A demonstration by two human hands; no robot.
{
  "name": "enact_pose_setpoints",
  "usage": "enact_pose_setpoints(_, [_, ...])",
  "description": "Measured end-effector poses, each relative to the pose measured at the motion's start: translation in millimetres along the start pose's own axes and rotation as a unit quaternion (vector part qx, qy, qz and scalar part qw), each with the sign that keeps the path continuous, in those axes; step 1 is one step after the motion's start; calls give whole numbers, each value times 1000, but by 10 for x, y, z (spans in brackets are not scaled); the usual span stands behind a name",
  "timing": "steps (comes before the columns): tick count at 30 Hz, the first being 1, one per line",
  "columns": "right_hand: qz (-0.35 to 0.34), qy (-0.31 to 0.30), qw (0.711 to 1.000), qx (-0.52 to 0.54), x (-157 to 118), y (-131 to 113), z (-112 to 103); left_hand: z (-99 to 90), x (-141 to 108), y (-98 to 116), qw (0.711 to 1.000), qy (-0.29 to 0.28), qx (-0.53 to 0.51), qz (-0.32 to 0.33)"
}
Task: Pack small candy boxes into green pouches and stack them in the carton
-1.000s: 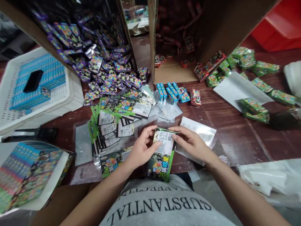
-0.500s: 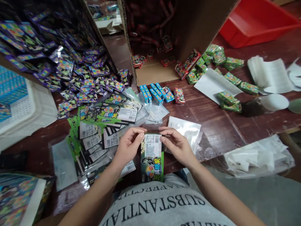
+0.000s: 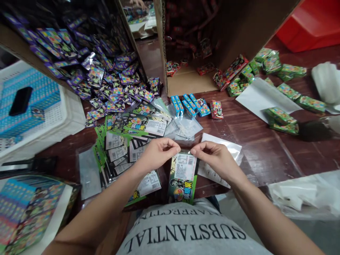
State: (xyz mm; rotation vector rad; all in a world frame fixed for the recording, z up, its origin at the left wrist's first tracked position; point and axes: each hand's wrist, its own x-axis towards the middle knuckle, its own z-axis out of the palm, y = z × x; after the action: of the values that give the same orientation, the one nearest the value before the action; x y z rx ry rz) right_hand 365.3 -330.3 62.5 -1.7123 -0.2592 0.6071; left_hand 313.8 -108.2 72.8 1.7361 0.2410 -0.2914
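Note:
A green-and-black printed candy packet [image 3: 183, 173] with a white barcode label hangs upright before my shirt. My left hand [image 3: 159, 152] pinches its upper left corner between thumb and fingertips. At the upper right corner, my right hand [image 3: 214, 156] holds it in the same kind of pinch. Left of the packet, beneath my left forearm, lies a fanned pile of matching printed packets [image 3: 117, 150]. A clear plastic bag with white backing [image 3: 233, 150] lies partly behind my right hand. Just beyond are small blue candy boxes [image 3: 189, 106] and a red box [image 3: 216, 109].
One cardboard box spills purple packets [image 3: 114, 85]; another cardboard box [image 3: 186, 85] holds red ones. Green packets [image 3: 283, 120] lie at right near a red bin [image 3: 313, 28]. A white basket [image 3: 71, 109] of blue boxes bears a black phone [image 3: 21, 101].
The view has swung left, so the scene sits farther right and more of the basket shows. Both hands remain at the packet's top edge, fingers now drawn closer into a pinch.

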Motion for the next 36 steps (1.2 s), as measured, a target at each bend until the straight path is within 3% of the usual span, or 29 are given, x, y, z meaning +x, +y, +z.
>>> enact_pose_setpoints(4, [-21,-28,999,-11,-24,22,-70,-90,-3,-22,998,-53,-28,6])
enact_pose_setpoints(7, [-64,-39,997,-14,-70,65,-90,-130,-20,-22,996,-69,-18,53])
enact_pose_setpoints(10, [-100,-41,994,-35,-113,107,-56,-160,-7,0,988,-85,46,117])
enact_pose_setpoints(13, [-152,-36,980,-126,-128,159,-103,-204,40,-12,975,-84,172,116])
enact_pose_setpoints(16, [-198,55,933,-296,-111,264,-387,-225,120,-69,933,-61,327,138])
enact_pose_setpoints(19, [-148,123,889,-415,-106,423,-799,-116,246,-76,879,-33,416,232])
enact_pose_setpoints(22, [-76,100,916,-381,-126,555,-1046,188,436,40,859,-12,410,306])
enact_pose_setpoints(25, [-42,91,973,-207,-160,576,-1075,564,671,187,879,-63,349,319])
enact_pose_setpoints(28, [-13,110,991,-77,-226,505,-1065,802,849,244,931,-124,242,245])
enact_pose_setpoints(31, [-2,151,988,-34,-295,425,-1102,862,905,227,976,-140,86,147])
enact_pose_setpoints(36, [-25,143,989,32,-299,366,-1148,873,878,222,985,-136,-67,80])
